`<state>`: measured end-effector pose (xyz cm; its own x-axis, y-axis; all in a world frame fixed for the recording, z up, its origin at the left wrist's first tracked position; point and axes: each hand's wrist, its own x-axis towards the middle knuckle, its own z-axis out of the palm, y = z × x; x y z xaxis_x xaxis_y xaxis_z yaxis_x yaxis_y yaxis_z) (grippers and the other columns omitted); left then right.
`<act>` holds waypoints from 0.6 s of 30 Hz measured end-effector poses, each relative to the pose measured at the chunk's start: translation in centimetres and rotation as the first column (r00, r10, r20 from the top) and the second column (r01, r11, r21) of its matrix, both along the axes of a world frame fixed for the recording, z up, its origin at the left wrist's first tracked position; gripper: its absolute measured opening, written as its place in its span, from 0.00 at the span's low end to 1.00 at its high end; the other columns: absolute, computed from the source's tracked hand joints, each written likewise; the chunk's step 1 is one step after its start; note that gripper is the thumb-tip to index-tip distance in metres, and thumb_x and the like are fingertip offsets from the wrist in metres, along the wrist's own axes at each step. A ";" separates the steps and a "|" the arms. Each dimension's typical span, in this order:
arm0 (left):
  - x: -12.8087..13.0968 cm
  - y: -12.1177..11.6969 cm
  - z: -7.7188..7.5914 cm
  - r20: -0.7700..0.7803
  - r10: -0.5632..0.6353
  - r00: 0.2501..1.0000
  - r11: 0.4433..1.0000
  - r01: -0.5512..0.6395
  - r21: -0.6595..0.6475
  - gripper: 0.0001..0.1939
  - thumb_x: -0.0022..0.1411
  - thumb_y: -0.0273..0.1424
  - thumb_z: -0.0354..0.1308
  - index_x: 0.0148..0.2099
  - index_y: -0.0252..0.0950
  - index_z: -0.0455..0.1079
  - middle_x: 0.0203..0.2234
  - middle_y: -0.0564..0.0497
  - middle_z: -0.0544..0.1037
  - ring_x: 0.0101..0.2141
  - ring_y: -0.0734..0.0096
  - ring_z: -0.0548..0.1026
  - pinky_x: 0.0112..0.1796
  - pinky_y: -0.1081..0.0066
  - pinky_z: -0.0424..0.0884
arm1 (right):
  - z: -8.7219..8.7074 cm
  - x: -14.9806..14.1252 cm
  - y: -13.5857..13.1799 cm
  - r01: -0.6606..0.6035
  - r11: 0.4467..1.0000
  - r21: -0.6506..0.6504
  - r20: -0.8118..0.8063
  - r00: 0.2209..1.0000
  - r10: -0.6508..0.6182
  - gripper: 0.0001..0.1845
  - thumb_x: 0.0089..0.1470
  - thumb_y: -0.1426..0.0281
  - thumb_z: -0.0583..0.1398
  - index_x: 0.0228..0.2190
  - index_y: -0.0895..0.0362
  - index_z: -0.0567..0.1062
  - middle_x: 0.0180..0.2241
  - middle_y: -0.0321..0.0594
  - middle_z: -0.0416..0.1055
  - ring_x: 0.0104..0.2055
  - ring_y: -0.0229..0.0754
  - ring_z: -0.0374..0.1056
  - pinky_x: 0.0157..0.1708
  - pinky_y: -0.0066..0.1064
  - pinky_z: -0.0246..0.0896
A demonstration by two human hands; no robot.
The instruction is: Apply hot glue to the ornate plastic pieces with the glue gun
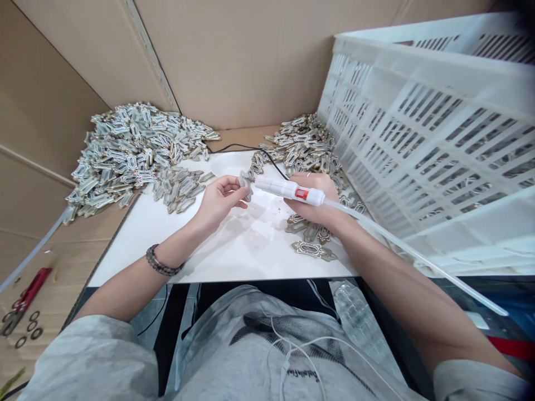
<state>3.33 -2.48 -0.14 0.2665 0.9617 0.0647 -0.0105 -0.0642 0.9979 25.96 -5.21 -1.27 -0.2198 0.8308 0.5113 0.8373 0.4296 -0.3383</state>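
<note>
My left hand [223, 199] pinches a small ornate greyish plate [245, 186] between thumb and fingertips, above the white board. In my right hand [320, 192] is a white pen-shaped hot glue gun [273, 186] with a red switch. Its tip points left and meets or nearly meets the plate; I cannot tell whether they touch. A long translucent glue stick [401, 245] runs out of its back end over my right forearm. Below my right hand lie several ornate plates [308, 249] with gold-and-white scrolled edges. Beyond my left hand sits a shallow white dish [229, 164], partly hidden.
A large heap of plates [129, 147] stands back left, a smaller pile [305, 139] back right. A white slotted crate [434, 122] rises on the right. Cardboard walls [251, 61] close the back. A black cord [242, 146] crosses the board [196, 262]. Red-handled cutter [35, 287] lies far left.
</note>
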 end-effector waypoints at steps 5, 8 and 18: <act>0.1 0.0 0.1 0.087 -0.026 0.996 0.992 0.036 -0.122 0.16 0.46 0.35 0.72 0.34 0.33 0.71 0.26 0.52 0.77 0.27 0.75 0.75 0.31 0.73 0.75 | 0.0 0.1 0.0 -0.023 1.000 0.005 -0.009 1.000 0.023 0.15 0.46 0.67 0.56 0.19 0.52 0.52 0.22 0.34 0.56 0.25 0.38 0.55 0.27 0.33 0.45; 0.2 -0.1 0.2 0.143 -0.039 0.989 0.983 0.064 -0.170 0.16 0.45 0.33 0.73 0.33 0.32 0.72 0.25 0.52 0.77 0.26 0.77 0.75 0.30 0.76 0.74 | 0.1 0.1 0.0 -0.030 1.000 0.005 -0.014 0.999 0.030 0.15 0.47 0.67 0.56 0.20 0.52 0.52 0.21 0.33 0.55 0.25 0.38 0.54 0.26 0.33 0.44; 0.2 -0.2 0.1 0.198 -0.067 0.978 0.974 0.107 -0.199 0.16 0.45 0.32 0.73 0.34 0.30 0.73 0.24 0.53 0.76 0.26 0.79 0.74 0.27 0.80 0.72 | 0.3 -0.1 -0.2 -0.012 1.000 0.011 0.009 1.000 0.012 0.16 0.46 0.67 0.56 0.20 0.52 0.51 0.22 0.34 0.55 0.25 0.37 0.55 0.26 0.32 0.44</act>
